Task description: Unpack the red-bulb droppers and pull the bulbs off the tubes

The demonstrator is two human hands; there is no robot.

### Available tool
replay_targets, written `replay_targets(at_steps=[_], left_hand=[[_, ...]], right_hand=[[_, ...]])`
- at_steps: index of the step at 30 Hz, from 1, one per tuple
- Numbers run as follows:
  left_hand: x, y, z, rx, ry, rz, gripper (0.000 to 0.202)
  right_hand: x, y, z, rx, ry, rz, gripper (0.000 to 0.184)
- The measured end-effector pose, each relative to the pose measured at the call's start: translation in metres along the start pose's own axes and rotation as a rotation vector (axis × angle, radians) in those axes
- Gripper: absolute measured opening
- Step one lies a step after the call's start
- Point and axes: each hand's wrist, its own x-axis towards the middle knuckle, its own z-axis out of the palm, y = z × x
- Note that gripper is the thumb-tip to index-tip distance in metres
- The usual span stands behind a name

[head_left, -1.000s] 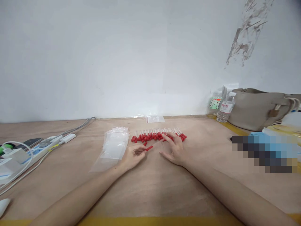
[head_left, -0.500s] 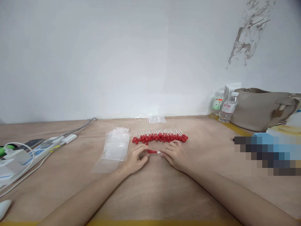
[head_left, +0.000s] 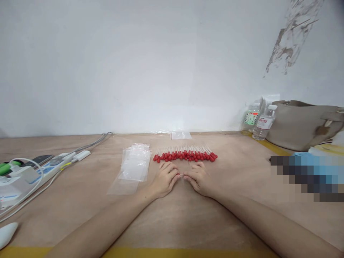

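Note:
My left hand point(head_left: 166, 180) is closed, its thumb and fingertips pinching the red end of a thin red-tipped stick. My right hand point(head_left: 199, 178) pinches the pale, clear-looking shaft from the other side. Only a short piece of this red-tipped stick point(head_left: 181, 175) shows between the fingertips; the rest is hidden. Just beyond both hands lies a row of similar red-tipped sticks point(head_left: 185, 155), red ends toward me and pale stems toward the wall. Left of my left hand is an overlapping stack of clear plastic bags point(head_left: 134, 168).
Another clear bag point(head_left: 181, 135) lies by the wall. A power strip point(head_left: 48, 171) with plugs and cables, a phone point(head_left: 40, 160) and a white object point(head_left: 8, 234) are at left. Two bottles point(head_left: 264, 123), a taupe bag point(head_left: 303, 125) and blue material point(head_left: 309, 166) are at right.
My left hand has moved right, and its fingers have closed over the red end, which was exposed before. My right hand still pinches the shaft. The view has shifted slightly.

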Motion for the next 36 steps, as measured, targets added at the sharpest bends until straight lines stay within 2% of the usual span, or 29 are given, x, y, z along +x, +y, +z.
replay_targets(at_steps=[4,10,19,28,36], left_hand=[[0.000,0.003,-0.005,0.033,-0.061,0.020,0.023],[-0.003,0.004,-0.008,0.026,-0.095,0.021,0.027],[-0.006,0.005,-0.012,-0.099,-0.193,-0.006,0.030],[-0.007,0.002,-0.011,-0.160,-0.226,0.001,0.031],[-0.007,0.000,-0.013,-0.208,-0.222,-0.024,0.032]], right_hand=[[0.001,-0.002,-0.004,-0.031,0.060,-0.063,0.028],[0.000,0.000,-0.007,-0.157,0.151,-0.243,0.022],[0.000,0.006,-0.013,-0.331,0.231,-0.513,0.013],[-0.003,0.011,-0.019,-0.368,0.280,-0.605,0.020],[-0.004,0.012,-0.023,-0.357,0.268,-0.604,0.026]])
